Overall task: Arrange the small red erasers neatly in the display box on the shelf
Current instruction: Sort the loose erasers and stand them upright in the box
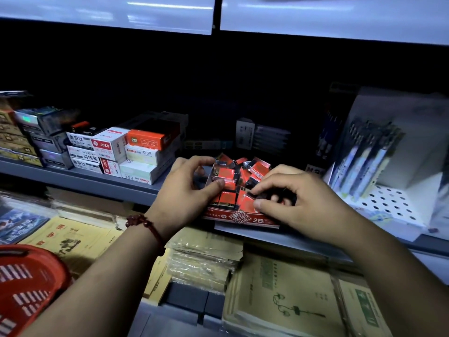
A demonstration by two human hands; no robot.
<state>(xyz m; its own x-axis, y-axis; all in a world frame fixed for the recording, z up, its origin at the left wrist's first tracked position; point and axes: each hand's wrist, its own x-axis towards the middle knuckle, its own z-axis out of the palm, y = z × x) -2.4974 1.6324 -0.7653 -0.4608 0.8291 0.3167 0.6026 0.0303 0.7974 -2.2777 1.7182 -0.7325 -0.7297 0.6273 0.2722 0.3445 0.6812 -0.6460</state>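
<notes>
Box [243, 218]: at the shelf [121, 188] edge, between both hands.
Erasers [226, 175]: jumbled at the rear, squarer in front.
Left hand [184, 188]: fingers pinch a rear-left eraser.
Right hand [298, 203]: fingers pinch a tilted front-right eraser and are nearer the front row.

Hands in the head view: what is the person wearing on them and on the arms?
The left hand and the right hand are both ungloved, with no rings that show. Both forearms are bare, and no sleeve is in view. The left wrist carries a dark red beaded bracelet. The right wrist carries nothing.
</notes>
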